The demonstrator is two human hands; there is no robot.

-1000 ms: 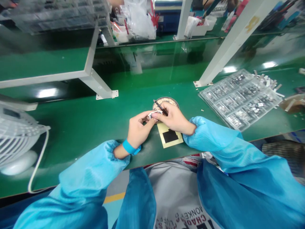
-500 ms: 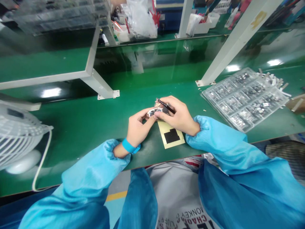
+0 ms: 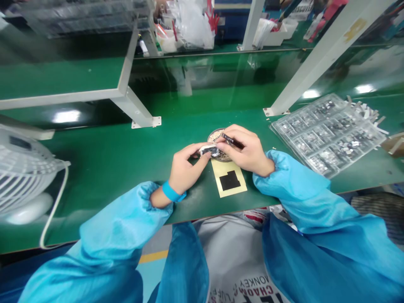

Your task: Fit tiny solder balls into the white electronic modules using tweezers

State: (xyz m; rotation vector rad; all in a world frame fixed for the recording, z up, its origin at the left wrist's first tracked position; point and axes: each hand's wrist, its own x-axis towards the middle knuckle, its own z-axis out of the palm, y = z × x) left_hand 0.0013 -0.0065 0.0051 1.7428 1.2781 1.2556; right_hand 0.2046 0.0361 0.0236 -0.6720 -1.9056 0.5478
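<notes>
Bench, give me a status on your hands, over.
Left hand pinching small white-and-dark piece. Right hand gripping slim black tool, fingers beside the piece. Round dish of granular material just behind; tan card in front.

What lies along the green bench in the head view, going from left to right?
White desk fan → left hand pinching a small white-and-black part → right hand holding a slim black tool → clear compartment tray of small metal parts → brown cardboard scrap

Gray cloth (image 3: 227,252) reads "MONKEY" (upside down), a far sign (image 3: 301,5) "DISCOV".
</notes>
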